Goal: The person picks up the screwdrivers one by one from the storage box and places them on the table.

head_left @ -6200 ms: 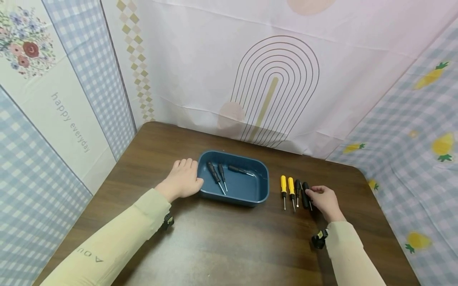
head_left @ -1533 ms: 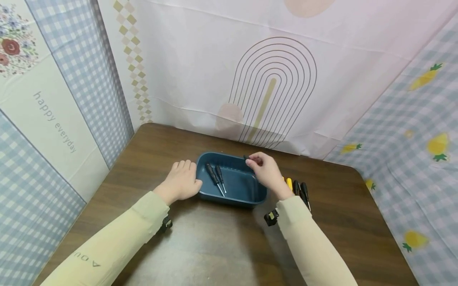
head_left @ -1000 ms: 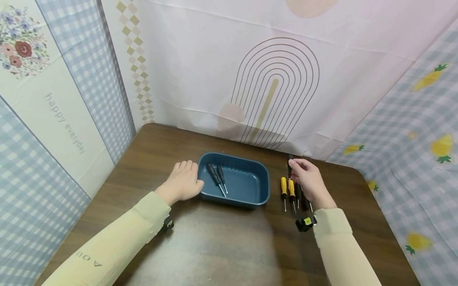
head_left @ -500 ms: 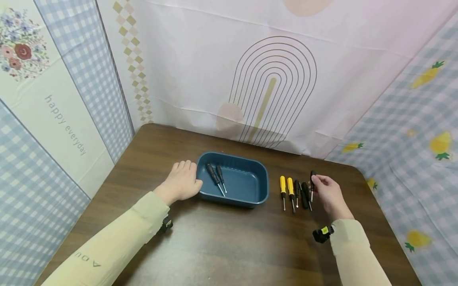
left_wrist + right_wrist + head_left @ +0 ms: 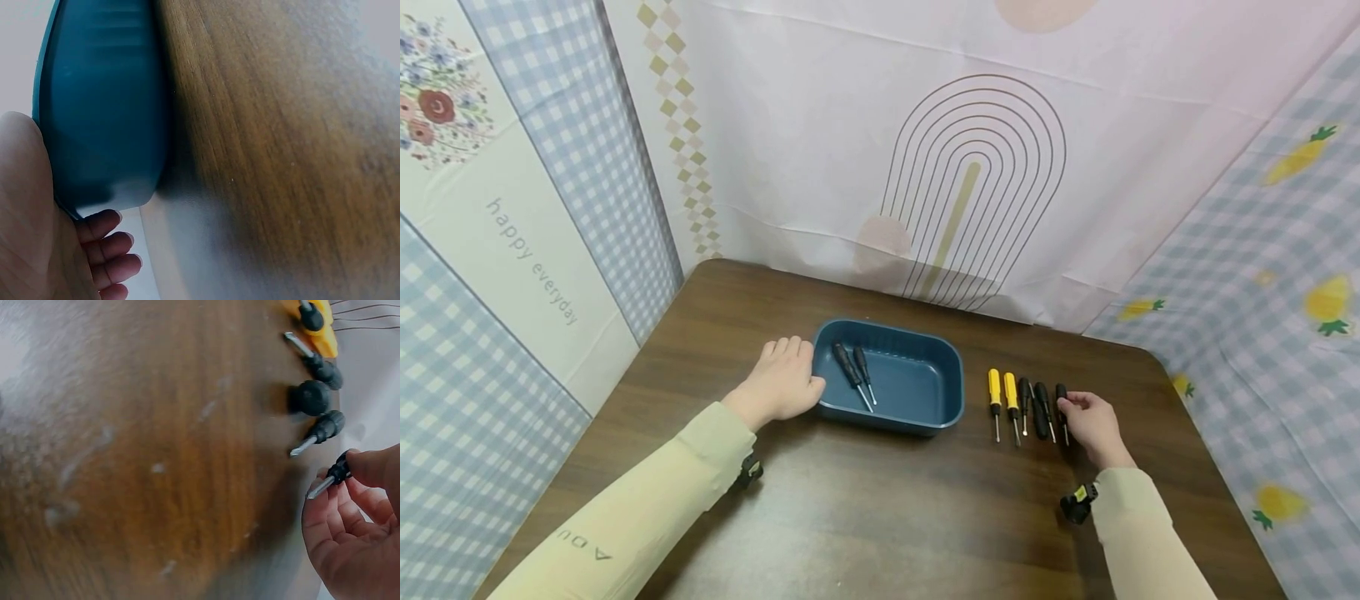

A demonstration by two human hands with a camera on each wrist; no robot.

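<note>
In the head view my left hand (image 5: 782, 379) grips the left end of a dark blue plastic bin (image 5: 891, 421), thumb at its rim. Its fingers (image 5: 109, 256) reach down past the bin's end in the left wrist view. Two black-handled screwdrivers (image 5: 847, 365) lie inside the bin, toward its left. To the right, my right hand (image 5: 1093, 423) pinches a small black screwdriver (image 5: 1062, 393) between thumb and fingers, its metal shaft (image 5: 320, 487) pointing toward me. This screwdriver stands at the right end of a row, beside another black screwdriver (image 5: 1043, 404).
The row also holds two yellow-handled screwdrivers (image 5: 995, 387), a slim black screwdriver (image 5: 1024, 400) and a thick black handle (image 5: 1039, 421). All lie on the brown wooden table (image 5: 850, 517). A white patterned cloth (image 5: 820, 167) hangs behind the table, with checked cloth (image 5: 1285, 333) at the right.
A third screwdriver has left the bin. My right hand has carried a screwdriver from over the bin to the row's right end and lowered it there. My left hand has stayed put.
</note>
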